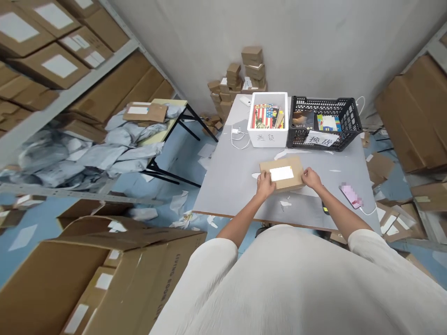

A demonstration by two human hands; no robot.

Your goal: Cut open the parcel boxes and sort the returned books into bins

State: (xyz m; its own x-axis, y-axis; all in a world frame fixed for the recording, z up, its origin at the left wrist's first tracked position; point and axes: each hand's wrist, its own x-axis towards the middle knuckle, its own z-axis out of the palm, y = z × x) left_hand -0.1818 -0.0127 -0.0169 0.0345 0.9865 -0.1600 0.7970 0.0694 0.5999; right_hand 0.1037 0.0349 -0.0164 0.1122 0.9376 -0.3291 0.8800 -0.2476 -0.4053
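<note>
On the grey table a small cardboard box lies flat, with a white label on its top. My left hand grips the box's front left corner, fingers curled over the edge. At the right end my right hand is closed, its fingertips pinched at the box's edge. Scraps of white paper lie in front of the box, and a paper sheet sticks out from beneath it.
Behind the box stand a white foam bin and a black plastic crate, both holding books. A pink phone with a cable lies at the right. A large open carton stands left, below a side table with grey parcels.
</note>
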